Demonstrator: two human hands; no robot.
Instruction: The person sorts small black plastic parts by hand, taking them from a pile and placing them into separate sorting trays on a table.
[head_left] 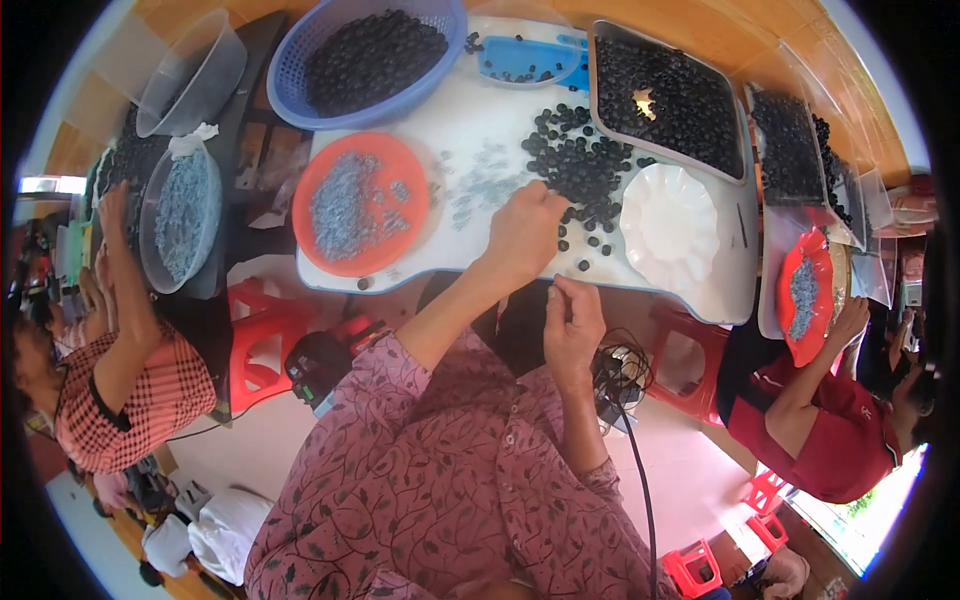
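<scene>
My left hand (522, 236) is over the white table (455, 250), its fingers curled at the near left edge of a loose spread of small round black pieces (575, 160). Anything in those fingers is hidden. Just off the table's front edge, my right hand (574, 322) is closed with thumb and fingertips together; what it pinches is too small to make out. A few black pieces lie between the hands and a white scalloped plate (668, 225). To the left is an orange-red plate (408, 170) heaped with small pale blue-grey pieces (345, 200).
A blue basket (290, 85) and a metal tray (668, 162), both full of black pieces, stand at the back. Between them is a blue tray (545, 62). Co-workers sit at left (140, 380) and right (820, 420). Red stools (265, 350) stand below.
</scene>
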